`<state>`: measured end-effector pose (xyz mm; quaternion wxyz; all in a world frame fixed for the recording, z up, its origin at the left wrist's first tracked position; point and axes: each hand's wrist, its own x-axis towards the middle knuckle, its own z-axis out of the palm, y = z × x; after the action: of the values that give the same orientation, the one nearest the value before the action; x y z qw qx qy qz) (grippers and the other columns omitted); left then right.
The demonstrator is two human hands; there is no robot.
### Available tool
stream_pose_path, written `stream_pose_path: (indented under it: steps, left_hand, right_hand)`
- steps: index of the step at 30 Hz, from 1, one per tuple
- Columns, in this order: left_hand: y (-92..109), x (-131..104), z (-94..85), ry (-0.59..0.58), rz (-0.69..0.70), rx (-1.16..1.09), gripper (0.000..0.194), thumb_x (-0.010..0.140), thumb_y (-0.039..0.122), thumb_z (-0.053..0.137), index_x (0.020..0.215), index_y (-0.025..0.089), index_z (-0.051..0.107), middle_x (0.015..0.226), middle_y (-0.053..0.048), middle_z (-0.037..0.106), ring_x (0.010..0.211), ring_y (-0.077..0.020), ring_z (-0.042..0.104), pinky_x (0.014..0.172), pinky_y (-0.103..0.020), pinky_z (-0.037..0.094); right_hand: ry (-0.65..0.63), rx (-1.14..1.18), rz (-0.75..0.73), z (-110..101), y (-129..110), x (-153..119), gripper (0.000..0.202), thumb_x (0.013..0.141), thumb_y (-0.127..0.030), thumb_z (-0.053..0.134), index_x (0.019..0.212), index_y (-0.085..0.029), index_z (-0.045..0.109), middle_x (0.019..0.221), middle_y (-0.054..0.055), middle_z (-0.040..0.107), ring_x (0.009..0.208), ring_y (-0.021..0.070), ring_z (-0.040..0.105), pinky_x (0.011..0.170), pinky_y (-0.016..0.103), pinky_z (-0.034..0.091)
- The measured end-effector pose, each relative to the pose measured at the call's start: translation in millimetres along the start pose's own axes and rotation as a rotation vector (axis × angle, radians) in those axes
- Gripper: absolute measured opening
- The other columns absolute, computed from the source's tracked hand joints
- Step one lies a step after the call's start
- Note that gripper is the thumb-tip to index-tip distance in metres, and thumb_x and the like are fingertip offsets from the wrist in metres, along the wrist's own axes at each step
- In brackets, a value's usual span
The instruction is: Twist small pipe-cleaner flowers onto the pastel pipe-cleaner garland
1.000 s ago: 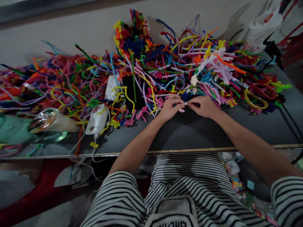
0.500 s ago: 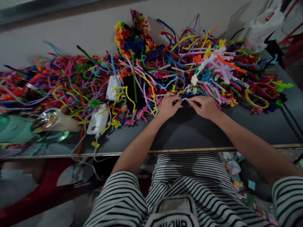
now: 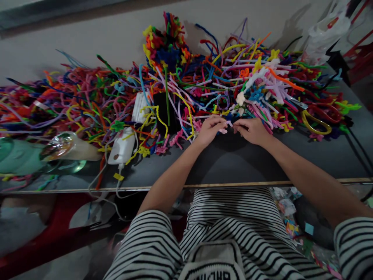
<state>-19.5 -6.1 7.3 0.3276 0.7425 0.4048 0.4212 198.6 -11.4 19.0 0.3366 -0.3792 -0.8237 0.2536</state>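
Observation:
Between my hands is a short pale lilac pipe cleaner [image 3: 229, 123], with a small bend in its middle. My left hand [image 3: 210, 129] is closed in a pinch on its left end, and a pale tip pokes out below the fingers. My right hand [image 3: 251, 130] pinches the other end between thumb and forefinger. Both hands are just above the dark tabletop [image 3: 233, 163], at the front of a heap of coloured pipe cleaners [image 3: 201, 85]. Right behind them lies a bunch of pink, white and blue pipe cleaner pieces [image 3: 256, 95].
Yellow-handled scissors [image 3: 316, 123] lie to the right. To the left are a white power bank [image 3: 121, 147] with a cable, a black box [image 3: 166, 112] and a clear-lidded cup [image 3: 70, 147] on its side. A plastic bag [image 3: 323, 35] stands at the back right.
The lilac pipe cleaner now shows a bend between my fingers, and its pale end is more visible below my left hand. My fingers have shifted slightly; the view has moved a little.

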Motion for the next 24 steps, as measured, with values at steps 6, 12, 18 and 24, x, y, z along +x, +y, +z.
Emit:
stream_pose_path:
  steps: [6,12,18,24]
  left_hand:
    - [5,-2,-8.2,-0.133,0.038,-0.230,0.031,0.091,0.045,0.065,0.078,0.018,0.072,0.085,-0.003,0.060,0.075,-0.0128,0.060,0.067,-0.027,0.052]
    - [7,1,-23.4,-0.065,0.225,0.429,0.024,0.094,0.033,0.059,0.080,0.020,0.073,0.076,-0.004,0.065,0.098,-0.0222,0.059,0.092,-0.041,0.046]
    - [9,1,-35.5,-0.073,0.393,0.842,0.025,0.097,0.026,0.049,0.096,0.021,0.073,0.092,-0.007,0.073,0.112,-0.0274,0.057,0.104,-0.051,0.039]
    - [4,2,-41.1,-0.134,0.517,1.027,0.030,0.101,0.020,0.041,0.108,0.022,0.070,0.100,-0.007,0.075,0.120,-0.0245,0.060,0.104,-0.046,0.043]
  right_hand:
    - [-0.036,-0.059,-0.006,-10,2,2,0.023,0.096,-0.031,0.058,0.095,-0.022,0.078,0.081,0.002,0.078,0.071,0.0162,0.070,0.069,0.027,0.048]
    - [0.106,-0.415,0.065,-6,1,-1,0.025,0.099,-0.034,0.056,0.106,-0.027,0.079,0.098,0.004,0.080,0.088,0.0222,0.073,0.074,0.032,0.047]
    - [0.089,-0.546,0.115,2,-12,-2,0.030,0.102,-0.035,0.051,0.109,-0.026,0.079,0.100,0.004,0.080,0.085,0.0215,0.074,0.069,0.032,0.044]
    - [0.099,-0.571,0.086,1,-17,-4,0.033,0.103,-0.036,0.048,0.110,-0.027,0.079,0.099,0.003,0.080,0.082,0.0202,0.074,0.066,0.031,0.042]
